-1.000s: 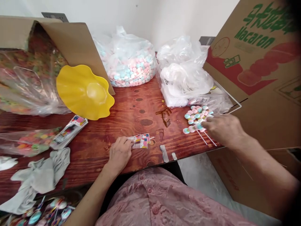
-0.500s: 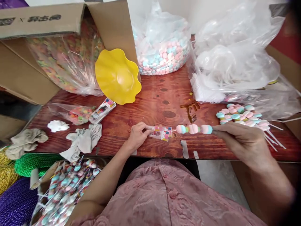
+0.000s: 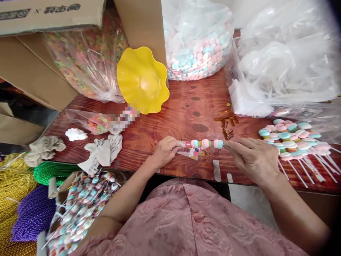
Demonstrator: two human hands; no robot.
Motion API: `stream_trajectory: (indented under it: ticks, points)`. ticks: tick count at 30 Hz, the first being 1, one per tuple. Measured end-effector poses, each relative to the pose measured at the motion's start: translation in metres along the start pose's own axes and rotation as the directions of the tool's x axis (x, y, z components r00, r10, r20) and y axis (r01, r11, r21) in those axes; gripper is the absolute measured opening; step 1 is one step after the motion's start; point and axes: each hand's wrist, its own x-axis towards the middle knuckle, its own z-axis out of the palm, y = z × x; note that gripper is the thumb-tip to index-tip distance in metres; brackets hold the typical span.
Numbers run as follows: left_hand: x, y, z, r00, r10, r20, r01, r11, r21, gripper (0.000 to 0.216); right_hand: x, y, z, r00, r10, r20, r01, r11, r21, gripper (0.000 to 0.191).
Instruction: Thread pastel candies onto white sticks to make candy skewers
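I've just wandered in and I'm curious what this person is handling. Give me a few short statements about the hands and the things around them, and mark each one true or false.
1. The left hand holds printed wrapping. True.
2. The right hand holds a skewer of sweets. True.
3. The skewer of sweets carries only blue pieces. False: there is pink on it too.
4. The yellow dish has a wavy rim. True.
5. The yellow dish is nearer the person's body than the hands are. False: it is beyond them.
6. The printed wrapping lies to the right of both hands. False: it is between them.
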Motion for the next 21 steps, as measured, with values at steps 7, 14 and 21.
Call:
stream_trajectory:
  ticks: [7,14,21]
  points:
    - [0.000,0.000,-0.001,0.999,0.028,0.028,-0.027,0.999,-0.018,0.019,0.003,-0.002,-0.007,0.998,-0.070,0.009,0.070,0.998,0.000,0.018]
    - [0.002,0.004,-0.006,0.982,0.059,0.181,-0.073,0.995,0.069,0.027,0.005,-0.007,-0.014,0.981,-0.191,-0.007,0.191,0.981,-0.044,0.016]
    - [0.009,0.012,-0.011,0.951,0.098,0.294,-0.127,0.989,0.078,0.027,0.006,-0.002,-0.027,0.963,-0.243,-0.114,0.248,0.968,0.028,0.020]
